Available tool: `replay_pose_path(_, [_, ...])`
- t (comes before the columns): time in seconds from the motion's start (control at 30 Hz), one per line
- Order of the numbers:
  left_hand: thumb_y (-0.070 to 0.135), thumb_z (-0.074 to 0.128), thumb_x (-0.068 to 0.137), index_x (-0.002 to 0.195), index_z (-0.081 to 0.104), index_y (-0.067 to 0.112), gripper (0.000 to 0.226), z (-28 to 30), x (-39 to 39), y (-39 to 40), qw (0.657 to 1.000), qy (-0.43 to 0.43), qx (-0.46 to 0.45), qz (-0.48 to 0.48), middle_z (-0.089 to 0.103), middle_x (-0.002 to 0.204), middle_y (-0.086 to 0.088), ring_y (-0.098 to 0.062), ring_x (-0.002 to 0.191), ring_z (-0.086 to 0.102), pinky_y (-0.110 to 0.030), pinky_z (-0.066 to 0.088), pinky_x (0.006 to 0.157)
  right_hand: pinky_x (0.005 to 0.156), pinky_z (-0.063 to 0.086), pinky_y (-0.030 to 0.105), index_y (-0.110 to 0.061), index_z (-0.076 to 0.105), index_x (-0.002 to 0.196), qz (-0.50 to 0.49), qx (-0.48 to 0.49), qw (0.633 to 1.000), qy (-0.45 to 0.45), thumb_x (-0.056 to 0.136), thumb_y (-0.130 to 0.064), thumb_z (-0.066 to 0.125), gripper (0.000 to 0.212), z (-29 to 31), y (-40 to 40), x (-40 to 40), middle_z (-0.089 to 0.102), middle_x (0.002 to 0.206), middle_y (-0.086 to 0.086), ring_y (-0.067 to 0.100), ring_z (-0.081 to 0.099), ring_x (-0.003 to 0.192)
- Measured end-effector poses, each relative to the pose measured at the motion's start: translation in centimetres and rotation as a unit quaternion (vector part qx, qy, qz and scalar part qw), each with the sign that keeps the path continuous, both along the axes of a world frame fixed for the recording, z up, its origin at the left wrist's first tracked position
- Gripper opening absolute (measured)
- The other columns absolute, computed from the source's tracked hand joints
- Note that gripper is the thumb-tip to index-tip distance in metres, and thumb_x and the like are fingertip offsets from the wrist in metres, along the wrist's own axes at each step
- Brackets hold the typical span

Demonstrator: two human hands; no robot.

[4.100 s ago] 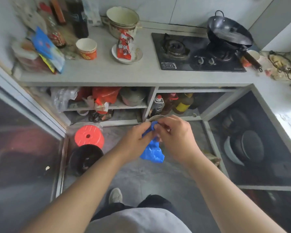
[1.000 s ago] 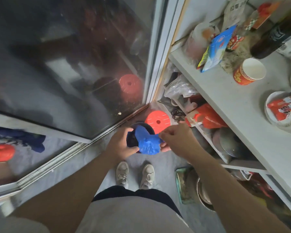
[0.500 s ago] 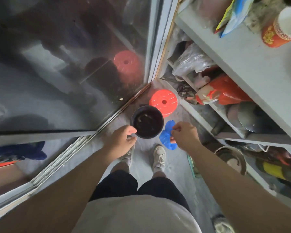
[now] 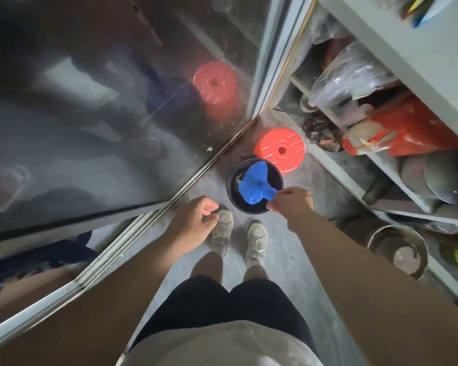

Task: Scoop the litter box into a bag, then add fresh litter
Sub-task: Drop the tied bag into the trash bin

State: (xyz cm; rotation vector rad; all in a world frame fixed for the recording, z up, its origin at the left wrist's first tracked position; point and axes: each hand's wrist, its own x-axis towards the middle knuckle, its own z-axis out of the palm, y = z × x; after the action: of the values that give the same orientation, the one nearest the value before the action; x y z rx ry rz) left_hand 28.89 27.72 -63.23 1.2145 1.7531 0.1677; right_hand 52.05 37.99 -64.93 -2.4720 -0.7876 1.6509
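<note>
A blue plastic bag (image 4: pixel 254 186) hangs over the mouth of a small black bin (image 4: pixel 232 192) on the floor in front of my feet. My right hand (image 4: pixel 292 206) pinches the bag's near edge at the bin's right rim. My left hand (image 4: pixel 193 223) hovers to the left of the bin, fingers loosely curled and holding nothing. No litter box or litter shows in this view.
A red round lid (image 4: pixel 279 150) lies just beyond the bin. A glass sliding door (image 4: pixel 103 101) runs along the left. Cluttered shelves (image 4: pixel 381 114) with bags and pots stand to the right, with a metal pot (image 4: pixel 398 250) low beside them.
My right hand has carried the blue bag from beside the bin to over its opening. My left hand has pulled back from the bin's rim.
</note>
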Motion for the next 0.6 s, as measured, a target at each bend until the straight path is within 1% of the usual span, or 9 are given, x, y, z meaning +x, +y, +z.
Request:
replay_pose_path(0.07, [0.023, 0.064, 0.096, 0.119, 0.066, 0.015, 0.024, -0.3, -0.2, -0.1, 1.0, -0.005, -0.001, 0.004, 0.07, 0.12, 0.005, -0.008, 0.108, 0.065, -0.019, 0.049, 0.092, 0.076, 0.063, 0.038, -0.017, 0.063, 0.08, 0.013, -0.02, 0.999, 0.034, 0.078, 0.005, 0.071, 0.024, -1.5, 0.1, -0.6, 0.073, 0.099, 0.016, 0.029, 0.073, 0.085])
replay_pose_path(0.1, [0.022, 0.064, 0.096, 0.118, 0.066, 0.016, 0.023, -0.4, -0.2, -0.2, 1.0, -0.007, -0.002, 0.008, 0.07, 0.12, 0.005, -0.007, 0.108, 0.065, -0.016, 0.047, 0.09, 0.078, 0.063, 0.04, -0.016, 0.06, 0.079, 0.015, -0.028, 0.998, 0.048, 0.079, 0.009, 0.067, 0.025, -2.1, 0.0, -0.7, 0.071, 0.103, 0.02, 0.032, 0.072, 0.088])
replay_pose_path(0.2, [0.023, 0.065, 0.096, 0.117, 0.066, 0.017, 0.022, -0.4, -0.2, -0.2, 1.0, -0.008, -0.003, 0.027, 0.071, 0.118, 0.006, -0.006, 0.108, 0.066, -0.015, 0.046, 0.09, 0.07, 0.063, 0.035, -0.014, 0.055, 0.079, 0.009, -0.052, 0.997, 0.057, 0.085, 0.01, 0.062, 0.026, -2.5, -0.8, -0.4, 0.065, 0.09, 0.016, 0.027, 0.068, 0.075])
replay_pose_path(0.27, [0.023, 0.065, 0.096, 0.117, 0.066, 0.017, 0.022, -0.3, -0.1, -0.2, 0.999, -0.011, -0.002, 0.032, 0.071, 0.118, 0.007, -0.006, 0.108, 0.066, -0.012, 0.045, 0.088, 0.069, 0.063, 0.037, -0.014, 0.055, 0.08, -0.007, -0.057, 0.996, 0.062, 0.087, 0.007, 0.061, 0.023, -2.5, -1.3, -0.2, 0.064, 0.087, 0.015, 0.027, 0.067, 0.072])
replay_pose_path(0.33, [0.024, 0.065, 0.096, 0.117, 0.066, 0.016, 0.023, 0.0, 0.2, -0.1, 0.999, -0.015, -0.001, 0.029, 0.071, 0.117, 0.008, -0.005, 0.108, 0.065, -0.009, 0.045, 0.088, 0.061, 0.061, 0.037, -0.015, 0.053, 0.078, -0.052, -0.063, 0.994, 0.078, 0.09, 0.003, 0.056, 0.022, -2.0, -1.7, 0.1, 0.061, 0.081, 0.013, 0.027, 0.063, 0.066])
replay_pose_path(0.37, [0.024, 0.065, 0.096, 0.117, 0.066, 0.017, 0.022, 0.2, 0.3, -0.1, 0.999, -0.018, 0.001, 0.027, 0.071, 0.117, 0.009, -0.004, 0.108, 0.065, -0.013, 0.048, 0.091, 0.06, 0.06, 0.038, -0.014, 0.053, 0.077, -0.075, -0.067, 0.992, 0.082, 0.093, 0.001, 0.054, 0.022, -1.6, -2.0, 0.2, 0.06, 0.078, 0.012, 0.026, 0.062, 0.063])
replay_pose_path(0.43, [0.026, 0.065, 0.096, 0.116, 0.066, 0.019, 0.021, 0.5, 0.5, 0.2, 0.999, -0.021, 0.002, 0.024, 0.072, 0.117, 0.009, -0.005, 0.108, 0.066, -0.025, 0.052, 0.096, 0.071, 0.06, 0.044, -0.011, 0.059, 0.079, -0.078, -0.062, 0.992, 0.078, 0.094, 0.0, 0.053, 0.02, -1.0, -2.6, 0.6, 0.064, 0.079, 0.012, 0.027, 0.065, 0.064])
replay_pose_path(0.47, [0.027, 0.064, 0.096, 0.116, 0.066, 0.02, 0.021, 0.7, 0.6, 0.3, 1.0, -0.022, 0.0, 0.02, 0.071, 0.117, 0.009, -0.006, 0.109, 0.066, -0.029, 0.053, 0.097, 0.074, 0.06, 0.045, -0.012, 0.061, 0.081, -0.071, -0.056, 0.993, 0.079, 0.094, 0.0, 0.054, 0.018, -0.6, -3.0, 0.8, 0.065, 0.082, 0.013, 0.027, 0.066, 0.066])
replay_pose_path(0.6, [0.028, 0.064, 0.096, 0.115, 0.065, 0.024, 0.019, 2.3, 1.5, 0.8, 1.0, -0.021, 0.005, 0.013, 0.071, 0.118, 0.011, -0.006, 0.11, 0.066, -0.032, 0.052, 0.098, 0.08, 0.06, 0.052, -0.014, 0.063, 0.087, -0.029, -0.047, 0.995, 0.077, 0.09, -0.006, 0.059, 0.009, 1.9, -4.3, 2.2, 0.071, 0.088, 0.014, 0.028, 0.069, 0.07])
